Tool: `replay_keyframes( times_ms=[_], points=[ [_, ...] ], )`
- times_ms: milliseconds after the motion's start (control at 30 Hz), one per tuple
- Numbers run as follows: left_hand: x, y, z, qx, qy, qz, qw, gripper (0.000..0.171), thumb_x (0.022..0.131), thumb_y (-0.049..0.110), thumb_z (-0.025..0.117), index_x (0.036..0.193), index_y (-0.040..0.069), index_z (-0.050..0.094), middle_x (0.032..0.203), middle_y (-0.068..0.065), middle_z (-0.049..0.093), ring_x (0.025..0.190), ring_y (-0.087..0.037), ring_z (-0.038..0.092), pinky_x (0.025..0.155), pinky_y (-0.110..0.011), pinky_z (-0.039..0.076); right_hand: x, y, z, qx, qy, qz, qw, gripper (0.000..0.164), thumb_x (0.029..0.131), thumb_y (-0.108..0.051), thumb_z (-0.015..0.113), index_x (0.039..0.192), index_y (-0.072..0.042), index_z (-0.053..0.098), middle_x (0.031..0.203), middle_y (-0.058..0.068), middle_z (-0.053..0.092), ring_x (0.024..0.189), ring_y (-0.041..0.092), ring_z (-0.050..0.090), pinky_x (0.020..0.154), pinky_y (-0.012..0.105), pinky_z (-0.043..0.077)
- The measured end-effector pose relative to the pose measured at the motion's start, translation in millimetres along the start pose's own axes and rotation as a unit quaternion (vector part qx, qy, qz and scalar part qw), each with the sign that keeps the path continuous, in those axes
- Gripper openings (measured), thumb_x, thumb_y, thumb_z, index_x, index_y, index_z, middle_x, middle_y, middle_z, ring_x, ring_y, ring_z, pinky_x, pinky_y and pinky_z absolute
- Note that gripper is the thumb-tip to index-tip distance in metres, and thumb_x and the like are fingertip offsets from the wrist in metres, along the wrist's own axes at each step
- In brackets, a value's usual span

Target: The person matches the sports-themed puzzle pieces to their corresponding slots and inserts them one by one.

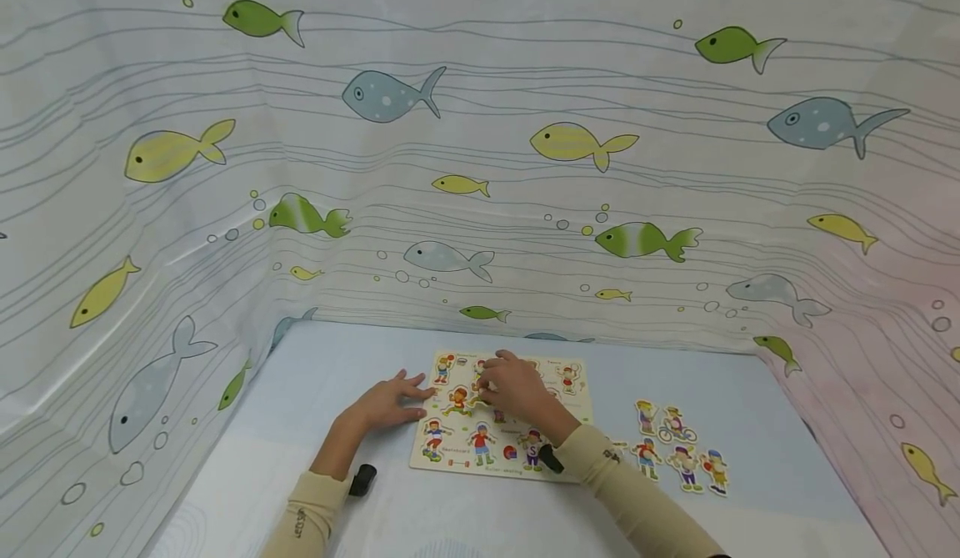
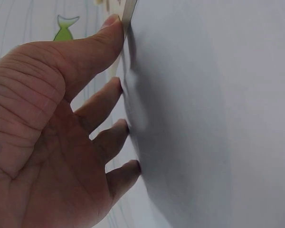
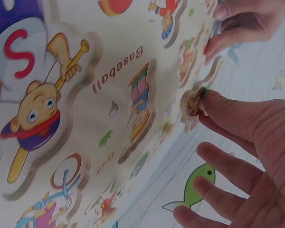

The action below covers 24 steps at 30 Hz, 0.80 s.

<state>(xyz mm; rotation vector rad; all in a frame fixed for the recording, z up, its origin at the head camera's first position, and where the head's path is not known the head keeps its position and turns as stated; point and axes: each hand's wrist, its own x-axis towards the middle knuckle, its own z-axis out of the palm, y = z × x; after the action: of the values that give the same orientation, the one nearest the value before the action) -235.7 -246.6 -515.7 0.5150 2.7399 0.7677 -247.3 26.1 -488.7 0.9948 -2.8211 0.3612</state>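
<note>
A wooden peg-less picture puzzle board with sporting children lies on the table. My right hand is over its upper middle, pinching a small wooden puzzle piece between thumb and index finger. In the right wrist view that piece is tilted up from the board, its picture partly hidden by the thumb; the other fingers are spread. My left hand is at the board's left side. Its thumb touches the board's edge, and the other fingertips rest on the table. A baseball player piece sits on the board near the right wrist.
Several loose puzzle pieces lie on the table right of the board, including a cyclist piece. A fish-patterned sheet forms walls behind and beside the pale table. Black wrist devices are on both wrists.
</note>
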Motion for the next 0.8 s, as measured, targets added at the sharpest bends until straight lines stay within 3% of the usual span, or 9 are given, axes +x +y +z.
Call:
replay_keyframes(
  times_ms=[167,367,800],
  points=[
    [-0.7,0.4,-1.0,-0.005,0.001,0.007,1.0000,0.043,0.088,0.027,0.075,0.128,0.014,0.068,0.148,-0.013,0.046,0.141,-0.049,0.025,0.109,-0.066,0.024,7.3,-3.2,8.1,-0.011,-0.019,0.003,1.000,0.006,0.089,-0.029,0.075,0.090,-0.023,0.078,0.115,-0.001,0.069,0.125,0.031,0.053,0.092,0.042,0.052],
    [-0.9,-1.6,-0.8,-0.011,0.001,0.008,0.9999,0.043,0.088,0.026,0.074,0.129,0.014,0.067,0.149,-0.013,0.045,0.142,-0.049,0.024,0.109,-0.066,0.024,12.2,-10.2,12.9,-0.026,-0.021,-0.011,0.999,0.006,0.089,-0.028,0.075,0.089,-0.023,0.078,0.101,-0.007,0.068,0.120,0.025,0.055,0.085,0.036,0.055],
    [1.6,-2.7,1.7,-0.003,0.003,-0.003,1.0000,0.043,0.088,0.027,0.074,0.129,0.015,0.067,0.150,-0.011,0.045,0.143,-0.046,0.024,0.110,-0.064,0.025,17.4,-19.1,18.5,-0.017,-0.023,-0.012,1.000,0.006,0.090,-0.028,0.074,0.088,-0.024,0.078,0.090,-0.011,0.066,0.111,0.020,0.059,0.088,0.036,0.054]
  ],
)
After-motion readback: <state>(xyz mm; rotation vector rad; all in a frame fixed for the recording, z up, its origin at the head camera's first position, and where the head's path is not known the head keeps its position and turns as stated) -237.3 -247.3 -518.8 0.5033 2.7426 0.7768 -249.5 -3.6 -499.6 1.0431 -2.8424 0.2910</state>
